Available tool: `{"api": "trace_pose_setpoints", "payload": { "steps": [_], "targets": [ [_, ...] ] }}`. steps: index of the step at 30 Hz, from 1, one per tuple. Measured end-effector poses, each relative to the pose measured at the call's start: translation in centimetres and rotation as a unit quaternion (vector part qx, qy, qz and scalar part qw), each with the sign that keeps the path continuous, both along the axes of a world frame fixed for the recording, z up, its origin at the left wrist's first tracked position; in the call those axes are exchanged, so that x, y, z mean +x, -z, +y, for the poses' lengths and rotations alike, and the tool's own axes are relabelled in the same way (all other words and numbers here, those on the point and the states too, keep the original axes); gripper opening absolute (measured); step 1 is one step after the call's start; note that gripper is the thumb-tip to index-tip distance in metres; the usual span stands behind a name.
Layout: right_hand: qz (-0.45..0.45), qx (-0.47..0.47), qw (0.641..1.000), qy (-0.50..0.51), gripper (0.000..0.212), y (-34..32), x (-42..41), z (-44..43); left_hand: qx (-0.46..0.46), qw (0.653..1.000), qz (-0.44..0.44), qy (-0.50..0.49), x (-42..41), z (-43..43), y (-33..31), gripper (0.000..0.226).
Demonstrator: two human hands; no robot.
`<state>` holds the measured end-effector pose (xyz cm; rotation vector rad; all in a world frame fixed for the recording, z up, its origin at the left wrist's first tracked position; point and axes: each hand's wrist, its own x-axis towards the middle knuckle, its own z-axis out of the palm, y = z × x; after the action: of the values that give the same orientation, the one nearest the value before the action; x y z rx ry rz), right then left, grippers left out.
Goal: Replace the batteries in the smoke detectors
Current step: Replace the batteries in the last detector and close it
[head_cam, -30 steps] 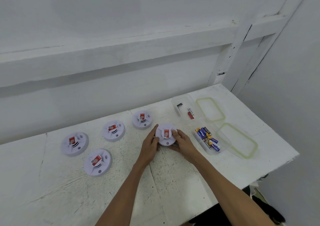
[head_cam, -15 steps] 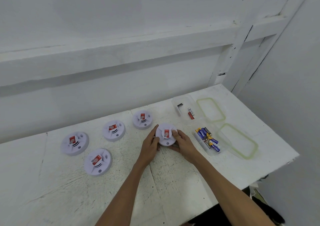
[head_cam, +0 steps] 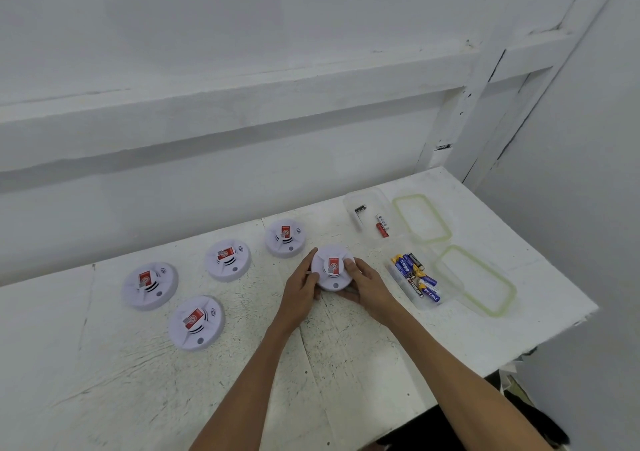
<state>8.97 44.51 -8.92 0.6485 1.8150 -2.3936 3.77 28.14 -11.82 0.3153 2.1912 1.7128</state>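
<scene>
A round white smoke detector [head_cam: 331,268] with a red label sits on the white table between both hands. My left hand [head_cam: 300,286] grips its left edge and my right hand [head_cam: 365,286] grips its right edge, thumb on top. Several more detectors lie to the left: one at the back [head_cam: 285,237], one further left [head_cam: 227,260], one at the far left [head_cam: 149,286] and one nearer me [head_cam: 196,322]. A clear tub [head_cam: 420,282] to the right holds several blue and yellow batteries. Another clear tub [head_cam: 372,218] behind it holds two batteries.
Two green-rimmed lids lie right of the tubs, one at the back [head_cam: 421,218] and one nearer [head_cam: 476,279]. The table's right edge [head_cam: 554,333] drops off close to them. A white wall with a ledge runs behind the table.
Both hands keep their grip on the detector; it appears very slightly lifted or turned, with almost no other movement.
</scene>
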Motion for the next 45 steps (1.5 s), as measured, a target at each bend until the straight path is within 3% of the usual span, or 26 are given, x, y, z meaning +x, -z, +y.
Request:
{"api": "trace_pose_setpoints", "payload": {
  "steps": [45],
  "targets": [
    [-0.002, -0.003, 1.000, 0.004, 0.026, 0.06, 0.06, -0.01, -0.004, 1.000, -0.002, -0.010, -0.16, 0.10, 0.63, 0.048]
  ]
}}
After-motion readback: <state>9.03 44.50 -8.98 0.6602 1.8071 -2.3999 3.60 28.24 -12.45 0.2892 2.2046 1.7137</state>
